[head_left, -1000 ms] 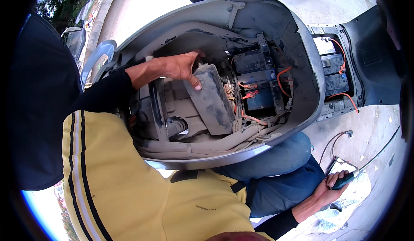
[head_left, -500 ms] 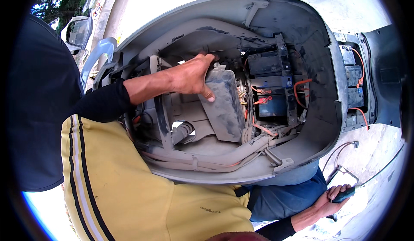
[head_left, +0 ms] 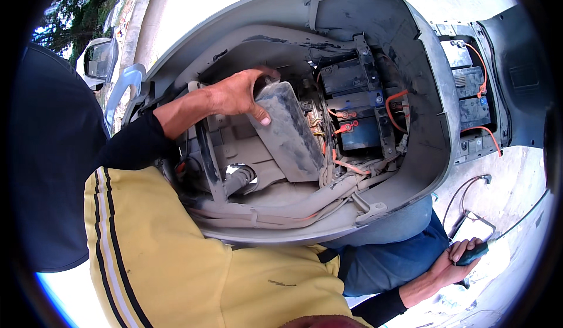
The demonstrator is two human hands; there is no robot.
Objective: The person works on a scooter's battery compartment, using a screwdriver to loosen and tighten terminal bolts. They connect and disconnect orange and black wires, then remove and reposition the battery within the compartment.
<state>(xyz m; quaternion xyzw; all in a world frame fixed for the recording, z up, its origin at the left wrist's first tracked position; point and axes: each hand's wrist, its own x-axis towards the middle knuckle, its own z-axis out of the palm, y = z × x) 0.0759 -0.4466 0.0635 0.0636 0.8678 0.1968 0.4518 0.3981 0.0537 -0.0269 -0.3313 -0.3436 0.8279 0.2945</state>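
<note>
Inside the open grey body of a scooter (head_left: 275,234), my left hand (head_left: 234,93) grips the far end of a dusty grey controller box (head_left: 287,131). My thumb presses on its top face, while the other fingers are hidden behind the end. The box sits tilted, and brassy wire terminals (head_left: 315,121) show along its right side. To the right of it are dark batteries (head_left: 360,134) with orange leads. Low at the right, outside the body, my right hand (head_left: 448,266) is closed round the dark green handle of a tool (head_left: 471,254); its kind is unclear.
Frame tubes (head_left: 281,217) and bundled cables surround the box. A second battery compartment (head_left: 469,84) lies at the right beside a dark panel (head_left: 525,81). A dark cable (head_left: 454,199) lies on the pale ground. Next to my left arm is a large dark seat-like shape (head_left: 58,158).
My left hand has tipped the far end of the controller box leftward, away from the batteries, so more of its terminals show. The view has shifted slightly. My right hand keeps its hold.
</note>
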